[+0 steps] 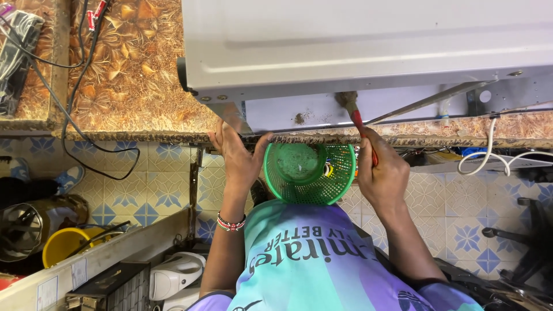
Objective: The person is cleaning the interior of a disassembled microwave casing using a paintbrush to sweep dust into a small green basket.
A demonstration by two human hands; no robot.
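Head view, looking straight down at a person standing at a workbench (132, 86) with a brown, leaf-patterned top. At far left, black cables (75, 124) trail across the bench and hang over its edge above a blue and cream tiled floor (167, 190); lower left sit a yellow bucket (60, 245) and a white plastic appliance (173, 276). The left hand (236, 152), with a beaded bracelet (231, 223) at the wrist, is pressed flat and fingers spread against the bench edge, its thumb touching the rim of a green basket (311, 173). The basket is a round plastic mesh tub held against the bench edge just below a large grey metal cabinet (368, 52), which lies on the bench with its lower panel open. Dust and crumbs lie in the basket bottom. It looks light, thin and a little springy, likely to flex if squeezed, so the stiff rim seems the best place to grip it. The right hand (383, 173) is closed in a fist around the red handle of a paintbrush (352, 112), whose bristles touch the cabinet's lower ledge beside a small heap of dirt (300, 118). The brush seems light and rigid with soft bristles. At far right, a white cord (489, 152) loops off the bench edge
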